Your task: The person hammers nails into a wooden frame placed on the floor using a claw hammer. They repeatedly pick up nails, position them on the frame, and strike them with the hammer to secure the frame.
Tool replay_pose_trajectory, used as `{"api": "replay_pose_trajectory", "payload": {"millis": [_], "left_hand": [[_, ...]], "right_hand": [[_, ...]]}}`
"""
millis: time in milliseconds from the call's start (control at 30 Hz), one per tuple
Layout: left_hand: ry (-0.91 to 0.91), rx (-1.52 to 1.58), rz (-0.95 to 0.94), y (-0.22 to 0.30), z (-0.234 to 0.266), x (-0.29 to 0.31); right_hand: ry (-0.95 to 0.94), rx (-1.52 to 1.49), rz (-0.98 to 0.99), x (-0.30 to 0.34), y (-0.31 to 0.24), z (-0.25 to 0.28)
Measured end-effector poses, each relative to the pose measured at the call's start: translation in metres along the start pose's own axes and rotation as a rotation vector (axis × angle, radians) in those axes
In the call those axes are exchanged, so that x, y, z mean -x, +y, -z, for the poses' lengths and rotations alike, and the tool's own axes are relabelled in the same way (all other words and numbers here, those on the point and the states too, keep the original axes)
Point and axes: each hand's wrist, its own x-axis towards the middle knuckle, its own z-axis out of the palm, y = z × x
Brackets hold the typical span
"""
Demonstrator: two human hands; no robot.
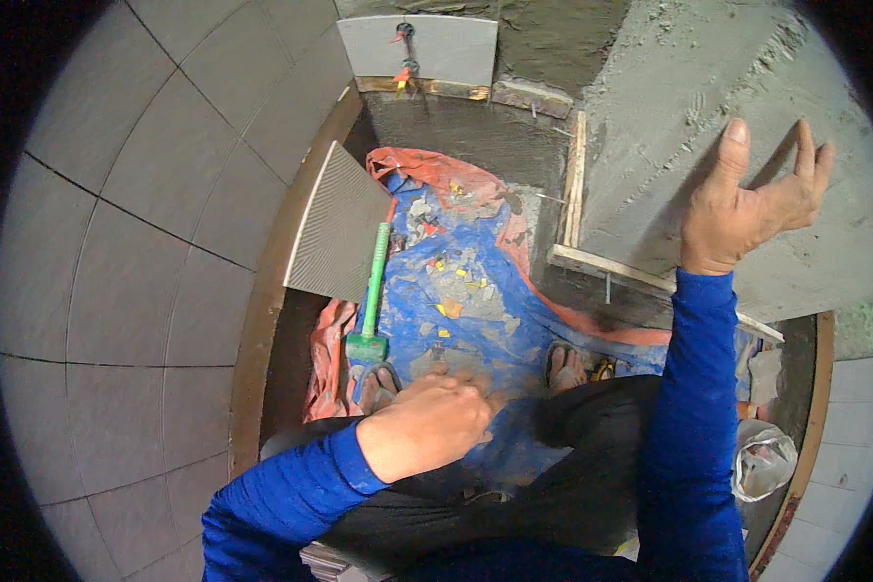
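Over the wet grey mortar bed (650, 165) at the right, my right hand (752, 209) is held out with its fingers apart and nothing in it. Whether it touches the mortar I cannot tell. My left hand (427, 427) is low in the middle, above the blue tarp and near my feet. Its fingers are curled in and partly blurred, so anything inside them is hidden. Beyond it a green mallet (376, 281) stands head down, its handle next to a grey tile (338, 228) tilted up with its ridged face showing.
Grey tiles (126, 262) cover the left side. Debris and yellow bits lie on the blue tarp (432, 330), edged by an orange sheet (436, 167). Wooden strips (574, 184) border the mortar. A pale tile (456, 48) with pipe fittings stands far. A clear plastic bag (764, 461) sits right.
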Motion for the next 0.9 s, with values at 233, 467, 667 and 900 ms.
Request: {"api": "replay_pose_trajectory", "payload": {"millis": [233,467,667,900], "left_hand": [[-0.122,0.024,0.037,0.0,-0.016,-0.007],[-0.171,0.005,0.029,0.005,0.005,-0.016],[-0.224,-0.121,0.018,0.0,0.008,-0.018],[-0.066,0.017,0.07,-0.004,0.005,-0.019]], "right_hand": [[-0.053,0.066,-0.001,0.002,0.007,0.001],[-0.044,-0.071,-0.16,0.009,-0.005,-0.005],[-0.098,-0.095,-0.202,0.011,-0.004,0.0],[-0.105,-0.077,-0.2,0.009,-0.005,0.001]]}}
